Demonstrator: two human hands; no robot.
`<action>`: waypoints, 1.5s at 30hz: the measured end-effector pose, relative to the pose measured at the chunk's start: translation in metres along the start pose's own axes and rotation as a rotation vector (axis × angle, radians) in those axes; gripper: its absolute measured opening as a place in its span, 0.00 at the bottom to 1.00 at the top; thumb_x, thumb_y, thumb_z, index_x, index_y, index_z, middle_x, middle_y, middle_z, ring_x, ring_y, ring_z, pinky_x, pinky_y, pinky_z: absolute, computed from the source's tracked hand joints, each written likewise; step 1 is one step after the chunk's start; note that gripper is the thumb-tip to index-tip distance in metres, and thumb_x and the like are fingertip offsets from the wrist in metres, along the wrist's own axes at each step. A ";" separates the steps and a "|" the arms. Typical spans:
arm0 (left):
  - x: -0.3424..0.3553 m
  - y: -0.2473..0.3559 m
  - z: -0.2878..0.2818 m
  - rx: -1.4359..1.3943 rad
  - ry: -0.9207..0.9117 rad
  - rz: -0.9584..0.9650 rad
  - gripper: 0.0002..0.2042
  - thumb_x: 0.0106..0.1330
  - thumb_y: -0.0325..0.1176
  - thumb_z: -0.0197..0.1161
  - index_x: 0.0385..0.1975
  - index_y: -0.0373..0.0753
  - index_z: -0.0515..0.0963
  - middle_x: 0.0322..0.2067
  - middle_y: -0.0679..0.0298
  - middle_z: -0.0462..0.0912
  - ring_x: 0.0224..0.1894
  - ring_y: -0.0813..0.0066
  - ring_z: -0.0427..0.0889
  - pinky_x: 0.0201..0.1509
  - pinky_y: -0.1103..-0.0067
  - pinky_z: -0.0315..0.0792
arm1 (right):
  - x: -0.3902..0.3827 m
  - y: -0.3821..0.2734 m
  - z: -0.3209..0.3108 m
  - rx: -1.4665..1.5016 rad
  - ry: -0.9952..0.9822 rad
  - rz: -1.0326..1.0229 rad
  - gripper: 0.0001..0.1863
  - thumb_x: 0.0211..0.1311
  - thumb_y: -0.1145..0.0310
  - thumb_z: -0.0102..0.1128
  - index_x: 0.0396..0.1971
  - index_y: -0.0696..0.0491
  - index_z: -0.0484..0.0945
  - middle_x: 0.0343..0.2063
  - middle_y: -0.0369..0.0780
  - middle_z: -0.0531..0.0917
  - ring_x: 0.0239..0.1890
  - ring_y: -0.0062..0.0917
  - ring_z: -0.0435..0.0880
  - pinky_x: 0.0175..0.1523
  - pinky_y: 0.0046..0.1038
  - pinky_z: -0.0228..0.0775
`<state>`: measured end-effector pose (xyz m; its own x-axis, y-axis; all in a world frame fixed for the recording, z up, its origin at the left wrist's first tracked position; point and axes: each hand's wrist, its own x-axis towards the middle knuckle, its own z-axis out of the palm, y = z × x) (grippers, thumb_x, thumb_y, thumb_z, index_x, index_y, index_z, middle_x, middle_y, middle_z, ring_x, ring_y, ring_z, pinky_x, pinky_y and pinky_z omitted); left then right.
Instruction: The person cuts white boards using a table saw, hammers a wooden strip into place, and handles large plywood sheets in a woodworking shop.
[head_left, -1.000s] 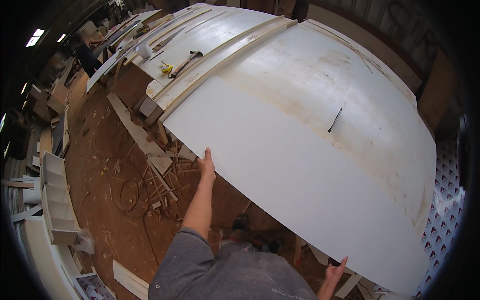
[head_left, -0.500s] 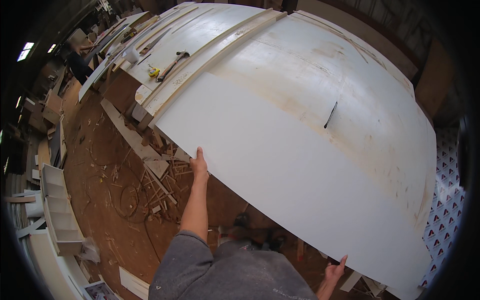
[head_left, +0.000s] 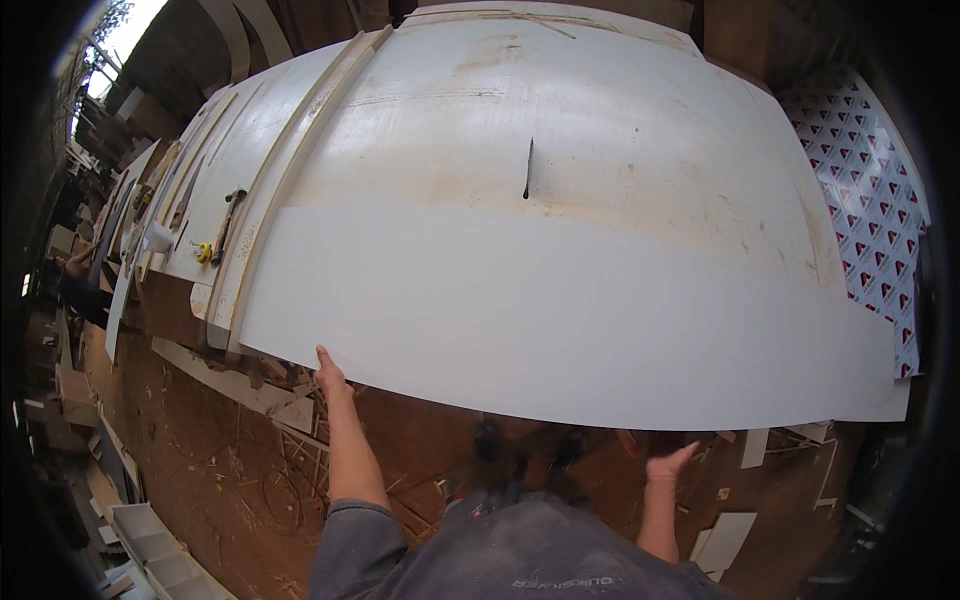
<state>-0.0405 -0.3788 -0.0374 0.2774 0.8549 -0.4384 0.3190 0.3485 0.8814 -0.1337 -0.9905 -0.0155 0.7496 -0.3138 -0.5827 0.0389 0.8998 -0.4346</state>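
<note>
A long white sheet (head_left: 560, 320) lies along the near side of a broad, pale worktable (head_left: 620, 130). My left hand (head_left: 330, 372) grips its near edge toward the left end, thumb on top and the other fingers hidden beneath. Just below that same edge, farther right, my right hand (head_left: 670, 464) is open with its fingers stretched out to the right; it appears apart from the sheet. The sheet's left end lies beside a long wooden strip (head_left: 300, 150). A thin dark pointed tool (head_left: 529, 170) rests on the table beyond the sheet.
A hammer (head_left: 230, 222) and a yellow tape measure (head_left: 203, 252) lie left of the strip. Wood scraps (head_left: 290, 410) litter the brown floor. Patterned sheeting (head_left: 870, 200) hangs over the right side. Another person (head_left: 80, 290) stands far left.
My view has turned to the right, so the table and tools sit farther left in it. My right hand has come off the sheet's edge and opened; my left keeps its grip.
</note>
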 end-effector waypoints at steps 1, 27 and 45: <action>-0.002 0.002 0.003 0.012 -0.004 -0.009 0.34 0.68 0.56 0.54 0.54 0.23 0.69 0.52 0.50 0.76 0.50 0.58 0.79 0.52 0.66 0.76 | 0.010 0.008 -0.003 0.041 -0.022 0.024 0.36 0.65 0.38 0.47 0.63 0.51 0.64 0.60 0.34 0.69 0.59 0.26 0.69 0.64 0.31 0.61; 0.001 -0.004 0.003 -0.041 -0.016 0.003 0.34 0.68 0.55 0.55 0.54 0.23 0.67 0.52 0.48 0.76 0.52 0.58 0.77 0.52 0.66 0.76 | 0.122 0.071 -0.033 0.144 0.108 -0.066 0.40 0.64 0.36 0.45 0.65 0.54 0.62 0.61 0.40 0.70 0.62 0.35 0.68 0.67 0.36 0.58; -0.079 -0.042 0.043 -0.424 0.044 0.034 0.29 0.67 0.45 0.60 0.54 0.24 0.60 0.52 0.47 0.72 0.51 0.59 0.77 0.51 0.66 0.76 | 0.099 -0.107 -0.060 -0.010 0.224 -0.276 0.31 0.67 0.50 0.53 0.62 0.55 0.65 0.61 0.40 0.70 0.62 0.35 0.68 0.67 0.41 0.59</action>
<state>-0.0366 -0.4770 -0.0474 0.2399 0.8809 -0.4080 -0.0929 0.4392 0.8936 -0.1032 -1.1355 -0.0677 0.5480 -0.6043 -0.5783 0.2127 0.7693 -0.6024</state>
